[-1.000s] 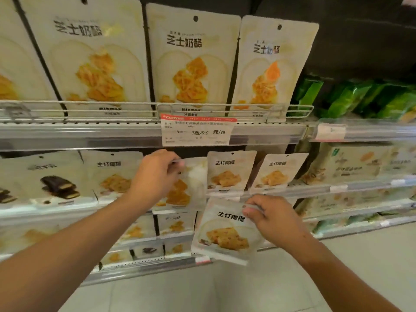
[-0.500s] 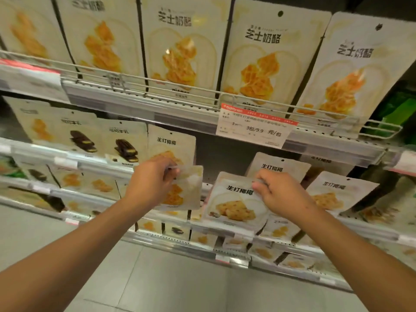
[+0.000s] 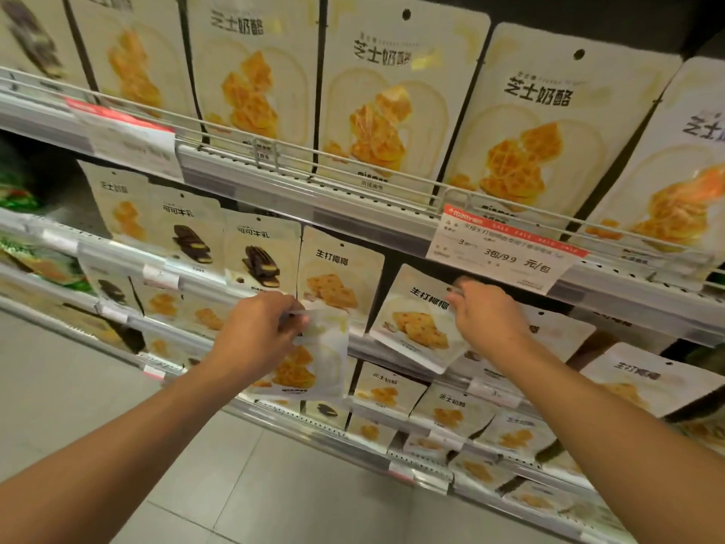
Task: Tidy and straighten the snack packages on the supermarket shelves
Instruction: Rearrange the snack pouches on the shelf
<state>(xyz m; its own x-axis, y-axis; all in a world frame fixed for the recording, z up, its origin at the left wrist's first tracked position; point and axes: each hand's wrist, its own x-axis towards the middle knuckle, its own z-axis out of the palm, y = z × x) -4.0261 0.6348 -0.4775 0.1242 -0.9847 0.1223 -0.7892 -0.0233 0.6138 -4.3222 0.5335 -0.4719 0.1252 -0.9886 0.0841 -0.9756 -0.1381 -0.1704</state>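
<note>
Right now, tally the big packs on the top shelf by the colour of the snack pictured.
Yellow-snack packs: 5
Dark-snack pack: 1 (blurred, at the left edge)
Total: 6

Right hand (image 3: 484, 321) raised the cream coconut-biscuit pouch (image 3: 418, 321) from below the shelves to middle-shelf row, tilted.

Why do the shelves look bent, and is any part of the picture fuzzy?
Head view: the wide-angle lens bows the grey metal shelf rail; the far-left dark snack packet and the red-and-white price label are smeared by blur; soft glare washes the pale waffle packet gripped by the left hand.
</note>
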